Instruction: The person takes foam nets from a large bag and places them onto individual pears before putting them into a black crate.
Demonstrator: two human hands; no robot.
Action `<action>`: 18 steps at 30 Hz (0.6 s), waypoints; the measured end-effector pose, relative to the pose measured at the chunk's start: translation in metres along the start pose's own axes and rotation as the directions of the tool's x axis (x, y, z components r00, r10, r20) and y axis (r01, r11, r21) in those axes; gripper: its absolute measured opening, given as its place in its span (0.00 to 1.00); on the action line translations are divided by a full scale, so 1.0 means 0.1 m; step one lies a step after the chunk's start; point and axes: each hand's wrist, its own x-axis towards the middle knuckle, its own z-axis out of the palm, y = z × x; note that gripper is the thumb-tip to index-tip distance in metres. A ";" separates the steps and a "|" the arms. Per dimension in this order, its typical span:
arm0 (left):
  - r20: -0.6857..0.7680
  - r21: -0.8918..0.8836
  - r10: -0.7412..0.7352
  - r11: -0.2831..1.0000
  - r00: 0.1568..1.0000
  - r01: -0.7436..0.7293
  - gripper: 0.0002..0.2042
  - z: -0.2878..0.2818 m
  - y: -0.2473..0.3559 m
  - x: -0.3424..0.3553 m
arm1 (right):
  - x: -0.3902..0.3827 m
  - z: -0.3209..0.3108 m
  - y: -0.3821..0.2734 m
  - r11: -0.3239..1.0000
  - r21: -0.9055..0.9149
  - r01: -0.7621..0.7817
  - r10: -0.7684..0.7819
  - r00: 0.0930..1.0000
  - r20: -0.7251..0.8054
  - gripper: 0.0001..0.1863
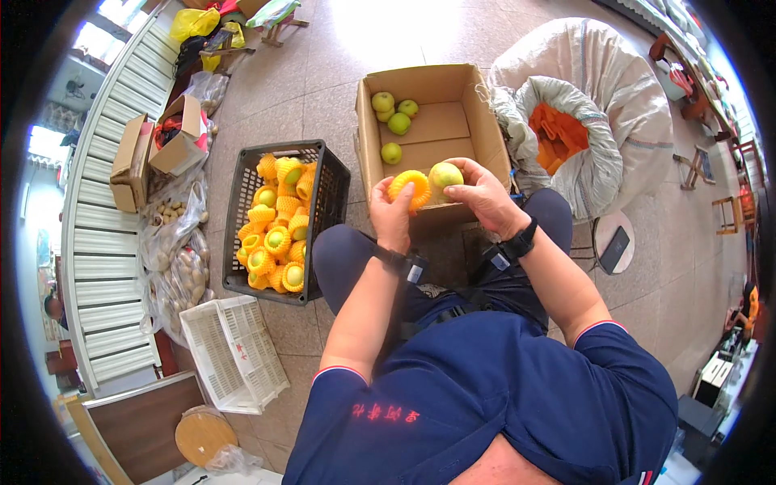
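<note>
Pale floor tiles spread beneath the seated person, with a white-slatted panel far out beyond the left hand. That hand pinches an orange foam sleeve between thumb and fingers; the right hand grips a yellow-green fruit in bent fingers, just beside the sleeve. Both are held over the near end of an open cardboard box, where five loose green fruits lie beyond the left hand. Left of that hand, a black mesh crate is heaped with fruit in yellow-orange sleeves. Right of the right hand, a whitish woven sack gapes around a mass of orange. Farther out past the left hand, clear bags hold brownish, rounded pieces, and a white slotted crate, lower down, bears a small red mark. Red characters cross the navy shirt below the hands; each dark wristband carries a pale label, too small to read.
</note>
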 end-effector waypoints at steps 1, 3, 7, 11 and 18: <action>0.008 0.027 0.009 1.000 1.000 -0.009 0.22 -0.01 -0.01 0.00 | 0.00 0.01 0.01 0.994 -0.103 0.045 -0.047 0.999 -0.017 0.25; 0.015 0.054 0.017 0.998 1.000 -0.018 0.22 -0.01 -0.02 -0.01 | -0.03 0.06 0.02 0.974 -0.207 0.087 -0.095 0.995 -0.029 0.25; 0.063 -0.013 0.040 0.999 0.997 -0.039 0.23 -0.03 -0.09 -0.01 | -0.06 0.21 0.13 0.994 -0.060 0.095 -0.096 0.995 -0.009 0.27; 0.193 -0.189 -0.108 0.971 0.975 0.145 0.22 -0.03 -0.05 -0.04 | -0.04 0.18 0.31 0.999 -0.015 0.053 -0.053 0.999 0.002 0.29; 0.353 -0.276 -0.117 0.935 0.928 0.223 0.23 -0.09 0.06 -0.05 | 0.02 0.21 0.33 0.973 -0.142 0.181 -0.185 0.983 -0.016 0.27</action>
